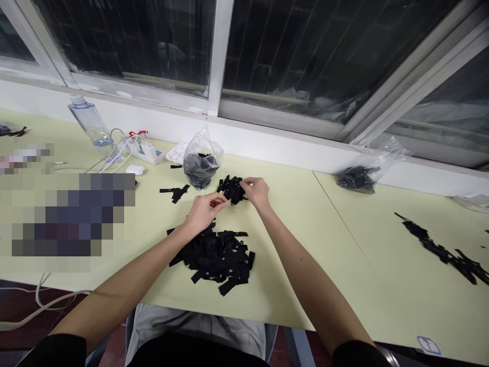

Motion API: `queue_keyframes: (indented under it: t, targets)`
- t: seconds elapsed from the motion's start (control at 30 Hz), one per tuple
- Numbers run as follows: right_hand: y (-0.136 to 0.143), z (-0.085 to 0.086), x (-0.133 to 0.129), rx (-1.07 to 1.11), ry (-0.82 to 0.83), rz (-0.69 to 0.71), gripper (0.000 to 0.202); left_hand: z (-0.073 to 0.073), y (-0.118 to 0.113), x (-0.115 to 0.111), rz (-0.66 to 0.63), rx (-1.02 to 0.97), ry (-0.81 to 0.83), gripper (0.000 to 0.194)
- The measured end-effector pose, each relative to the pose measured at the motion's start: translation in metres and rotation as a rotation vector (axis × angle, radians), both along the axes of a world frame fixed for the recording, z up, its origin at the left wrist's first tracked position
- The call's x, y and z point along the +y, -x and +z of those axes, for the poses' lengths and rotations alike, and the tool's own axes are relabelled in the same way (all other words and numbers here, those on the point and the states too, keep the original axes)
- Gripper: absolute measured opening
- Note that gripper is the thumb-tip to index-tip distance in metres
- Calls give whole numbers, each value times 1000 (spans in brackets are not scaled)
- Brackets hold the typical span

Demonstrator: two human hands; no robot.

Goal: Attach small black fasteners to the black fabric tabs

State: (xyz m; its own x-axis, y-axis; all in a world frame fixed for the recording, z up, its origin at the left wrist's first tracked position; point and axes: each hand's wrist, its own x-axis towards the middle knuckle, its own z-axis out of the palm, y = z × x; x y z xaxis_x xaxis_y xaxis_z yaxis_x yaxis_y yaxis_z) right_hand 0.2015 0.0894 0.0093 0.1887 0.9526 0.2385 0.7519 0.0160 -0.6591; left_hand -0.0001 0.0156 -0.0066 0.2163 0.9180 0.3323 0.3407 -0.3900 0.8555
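Observation:
Many black fabric strips, some with small white marks, lie heaped near the table's front edge. Behind them is a smaller pile of black pieces. My left hand hovers between the two piles, fingertips pinched on something small and pale that I cannot make out. At the right side of the smaller pile, my right hand has its thumb and fingers pressed together against the black pieces; what it grips is too small to tell. A clear bag of black pieces stands just behind the smaller pile.
On the pale table are a clear bottle, a power strip with cables, a white case and loose black strips at left. Rightward lie another bag and a row of strips. Windows rise behind.

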Motion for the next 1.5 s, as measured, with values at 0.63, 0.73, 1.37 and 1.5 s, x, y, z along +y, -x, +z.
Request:
queue_keyframes:
  t: [0.63,0.73,1.37,1.5]
  targets:
    - [-32,26,-100,-36,378,830,16,5,11,4,-2,306,-199,20]
    - [-34,13,-112,-115,329,808,15,4,8,2,-33,319,-210,22]
    - [-11,37,-88,343,248,738,14,10,0,-8,-223,191,-305,20]
    - [-9,23,-82,589,263,685,23,10,1,-7,-201,98,-214,15]
